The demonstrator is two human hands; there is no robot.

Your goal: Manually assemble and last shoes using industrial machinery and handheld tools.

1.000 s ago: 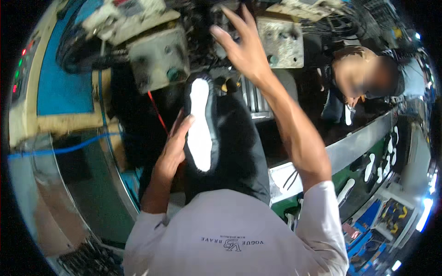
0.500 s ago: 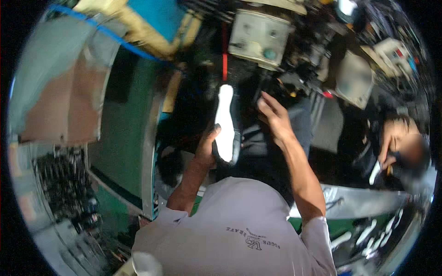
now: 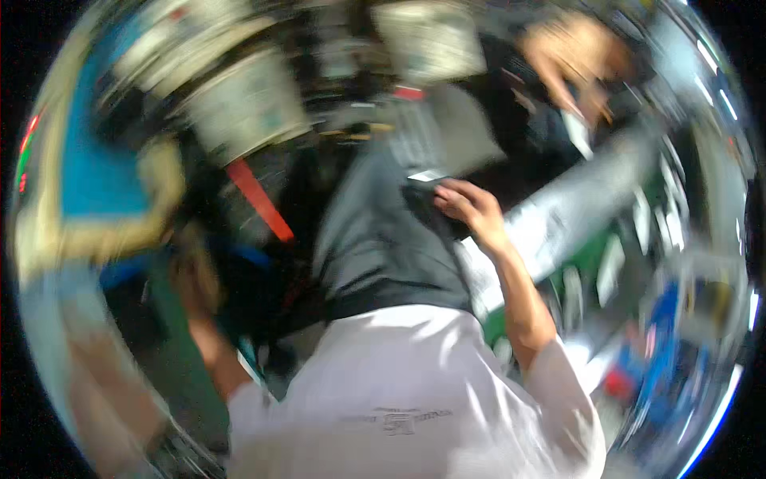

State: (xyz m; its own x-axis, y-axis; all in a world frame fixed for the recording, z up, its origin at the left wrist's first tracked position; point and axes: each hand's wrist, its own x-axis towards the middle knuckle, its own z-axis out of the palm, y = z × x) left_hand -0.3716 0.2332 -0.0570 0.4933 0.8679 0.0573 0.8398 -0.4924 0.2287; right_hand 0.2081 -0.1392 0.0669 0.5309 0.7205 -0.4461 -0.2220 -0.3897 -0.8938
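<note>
My right hand is closed, its fingers bent over a dark piece with a white edge, above my dark-clad lap. The piece's outline blends with the dark trousers, so its full shape cannot be made out. My left hand is stretched far out to the left, beside a dark green surface. Motion smears its fingers, and I cannot make out anything in them.
A red strip hangs below a pale machine box. At upper right a co-worker's arm reaches down, a white piece at the hand. A grey metal ledge runs on my right, with several white pieces beyond. A blue panel with a yellowish frame stands far left.
The whole view has swung to the right. My left hand has let go of the white, dark-edged foot-shaped piece and moved out to the left. My right hand, apart from it before, now grips a dark piece.
</note>
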